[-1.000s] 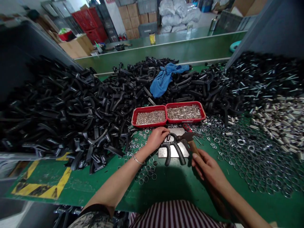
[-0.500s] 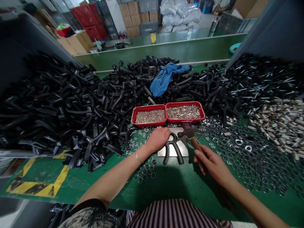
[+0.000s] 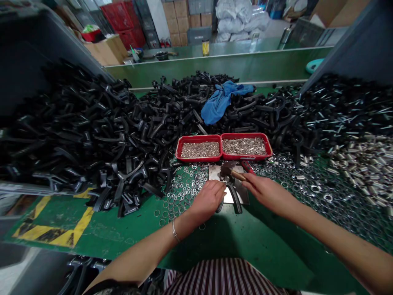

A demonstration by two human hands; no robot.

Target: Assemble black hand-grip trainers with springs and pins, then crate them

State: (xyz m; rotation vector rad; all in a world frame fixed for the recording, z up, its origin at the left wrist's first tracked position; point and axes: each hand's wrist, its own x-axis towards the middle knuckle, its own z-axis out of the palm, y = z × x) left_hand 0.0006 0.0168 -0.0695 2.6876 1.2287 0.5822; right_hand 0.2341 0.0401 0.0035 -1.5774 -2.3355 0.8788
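On one plate (image 3: pixel 244 196), the left hand (image 3: pixel 209 198) grips one clamp (image 3: pixel 235 198); the right hand (image 3: pixel 266 193) grips one hammer (image 3: pixel 228 169), its head over the plate. Beyond the plate: two red trays (image 3: pixel 199 160), one cloth (image 3: pixel 217 103).

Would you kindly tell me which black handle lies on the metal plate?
It is the black handle partly covered by the left hand, with the hammer head over its far end; the heaped handles lie off the metal plate.
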